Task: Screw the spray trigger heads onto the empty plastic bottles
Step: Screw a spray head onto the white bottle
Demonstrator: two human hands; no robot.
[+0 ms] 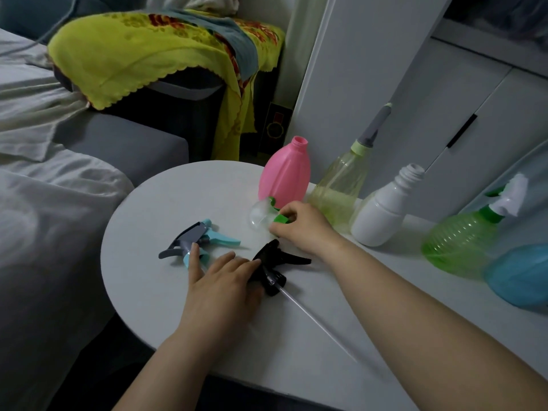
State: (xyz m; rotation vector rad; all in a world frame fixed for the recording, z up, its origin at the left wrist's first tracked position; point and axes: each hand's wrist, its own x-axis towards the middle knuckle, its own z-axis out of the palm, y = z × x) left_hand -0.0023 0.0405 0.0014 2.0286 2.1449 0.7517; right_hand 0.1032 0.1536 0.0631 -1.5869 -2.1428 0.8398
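Dim bedroom light falls on a round white table (166, 203) set beside a grey bed, with white cupboards on the right. Along its far right edge stand five plastic bottles. Two look finished: a pale yellow-green bottle (338, 191) with a grey and green head, and a ribbed green bottle (459, 241) with a green and white trigger. A pink bottle (283, 176) and a white bottle (382, 215) have bare threaded necks. A blue bottle (522, 277) at the right edge is cut off, so its top cannot be judged.

Three loose heads lie on the table: a grey and teal trigger head (195, 238), a black trigger head (274, 266) with a long clear dip tube, and a clear and green trigger head (267, 215).

The left hand (221, 289) rests flat, fingers spread, touching the teal and black heads. The right hand (302, 226) pinches the green collar of the clear head, just in front of the pink bottle.

At least two bottles seem left to fit.
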